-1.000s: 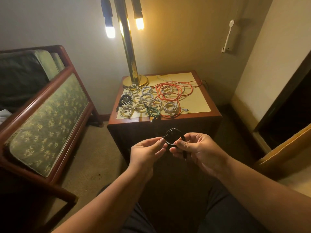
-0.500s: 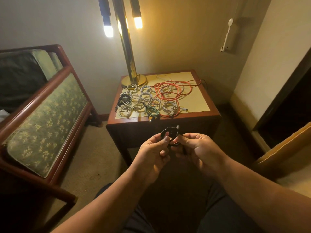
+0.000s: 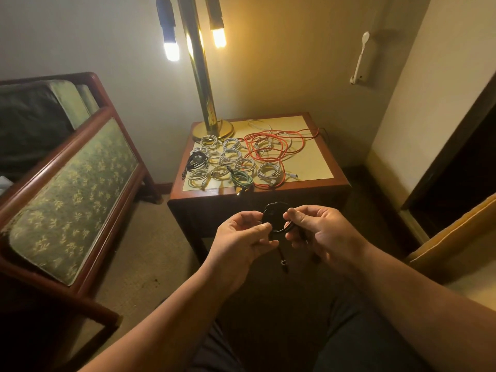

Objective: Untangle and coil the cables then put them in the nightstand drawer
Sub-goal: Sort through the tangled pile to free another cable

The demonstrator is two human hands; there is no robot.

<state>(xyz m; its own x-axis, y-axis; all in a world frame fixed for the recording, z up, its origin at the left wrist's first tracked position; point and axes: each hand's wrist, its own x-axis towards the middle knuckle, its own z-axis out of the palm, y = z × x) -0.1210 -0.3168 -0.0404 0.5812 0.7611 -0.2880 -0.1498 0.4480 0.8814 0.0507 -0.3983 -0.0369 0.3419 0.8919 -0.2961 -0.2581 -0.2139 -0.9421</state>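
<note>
A dim corner room is glowing under a brass lamp that is standing on the back left corner of the wooden nightstand, and a green upholstered bench is sitting to the left of the nightstand. Across the middle and back of the nightstand's top a loose orange cable is sprawling uncoiled, while a cluster of white coiled cables is lying over the left half, with a black coil at the left edge and a green coil at the front edge. The nightstand's front is sitting in shadow, so I cannot tell where its drawer is or whether it is open. Just in front of the nightstand both hands are holding a small black cable, wound into a loop that is standing upright with its open face turned towards the person. The left hand is pinching the loop's lower left side between thumb and curled fingers; the right hand is pinching its right side between thumb and forefinger. The loop is sitting between the two sets of fingertips, and a loose tail is hanging straight down from it, ending in a plug, nearer the left hand's fingers than the right's. By my judgement the coming move is turning on that vertical tail, with the left hand better placed for tucking it round the loop
</note>
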